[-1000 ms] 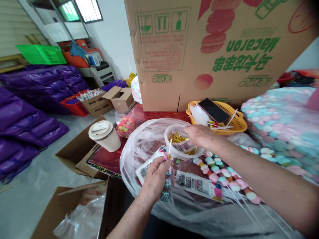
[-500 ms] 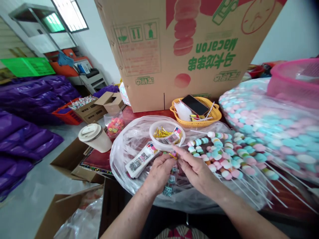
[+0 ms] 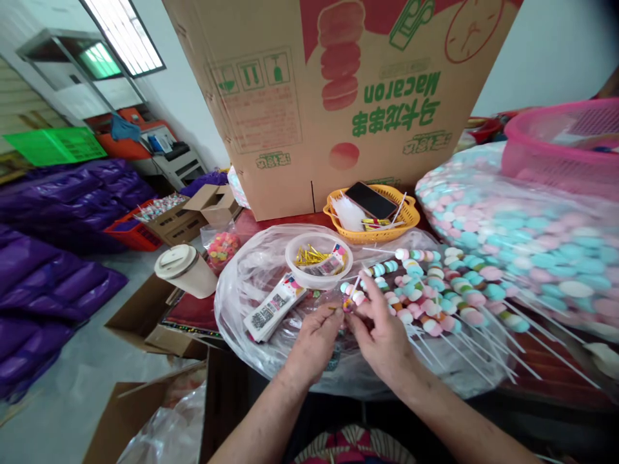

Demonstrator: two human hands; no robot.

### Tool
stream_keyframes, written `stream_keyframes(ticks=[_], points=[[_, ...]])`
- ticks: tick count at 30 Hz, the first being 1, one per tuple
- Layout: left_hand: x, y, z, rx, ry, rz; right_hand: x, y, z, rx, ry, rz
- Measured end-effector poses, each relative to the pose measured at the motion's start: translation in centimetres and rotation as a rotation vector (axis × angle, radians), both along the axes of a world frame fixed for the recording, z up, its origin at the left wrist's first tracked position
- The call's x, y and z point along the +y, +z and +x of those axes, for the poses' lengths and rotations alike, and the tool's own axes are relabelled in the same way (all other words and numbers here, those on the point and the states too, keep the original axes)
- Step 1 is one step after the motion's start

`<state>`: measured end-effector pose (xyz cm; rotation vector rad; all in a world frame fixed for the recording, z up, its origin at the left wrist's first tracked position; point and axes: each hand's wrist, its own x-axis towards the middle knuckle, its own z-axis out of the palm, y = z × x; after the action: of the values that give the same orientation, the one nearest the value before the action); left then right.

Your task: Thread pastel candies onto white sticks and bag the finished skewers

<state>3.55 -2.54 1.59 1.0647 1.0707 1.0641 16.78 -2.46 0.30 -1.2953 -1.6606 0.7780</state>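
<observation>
My left hand (image 3: 316,338) and my right hand (image 3: 382,328) meet over the plastic-covered table. Between their fingertips is the gathered neck of a small printed plastic bag (image 3: 331,362), with a gold twist tie (image 3: 333,309) at it. A white stick (image 3: 356,282) rises from this spot. The left thumb and fingers pinch closed there; the right thumb closes against its fingers while the index finger points up. Most of the bag is hidden beneath my hands. Just beyond sits a round white tub (image 3: 319,278) of gold ties, and printed labels (image 3: 275,308) lie in a stack left of it.
Skewers of marshmallows (image 3: 435,290) are piled on the right. Behind stand a yellow basket (image 3: 333,222) with a phone, a large carton (image 3: 280,187), and a big bag of marshmallows (image 3: 541,238). A lidded cup (image 3: 193,277) and a bag of colourful candies (image 3: 223,248) are left.
My right hand has turned, and its index finger now points upward. A white stick shows at my fingertips. Less of the printed bag is visible below my hands. The view has shifted slightly.
</observation>
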Motion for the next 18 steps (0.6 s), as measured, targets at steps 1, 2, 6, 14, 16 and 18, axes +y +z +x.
stream_keyframes(ticks=[1, 2, 6, 14, 16, 18], points=[[0.1, 0.1, -0.1, -0.048, -0.009, -0.014, -0.2, 0.1, 0.1, 0.053, -0.019, -0.037], [0.1, 0.2, -0.4, -0.108, -0.049, -0.07, -0.3, 0.3, 0.4, 0.074, 0.012, -0.074], [0.4, 0.6, -1.8, -0.343, -0.389, -0.451, -0.1, 2.6, 2.1, -0.004, 0.486, -0.064], [0.2, -0.1, -1.4, -0.534, -0.211, -0.485, 0.5, 2.2, 1.3, -0.027, 0.334, -0.056], [-0.3, -0.1, -1.1, -0.469, -0.086, -0.42, 0.4, 1.7, 0.7, -0.181, 0.248, 0.131], [-1.0, 0.0, -1.1, -0.324, 0.036, -0.301, 0.1, 1.5, 0.1, -0.366, 0.209, 0.381]])
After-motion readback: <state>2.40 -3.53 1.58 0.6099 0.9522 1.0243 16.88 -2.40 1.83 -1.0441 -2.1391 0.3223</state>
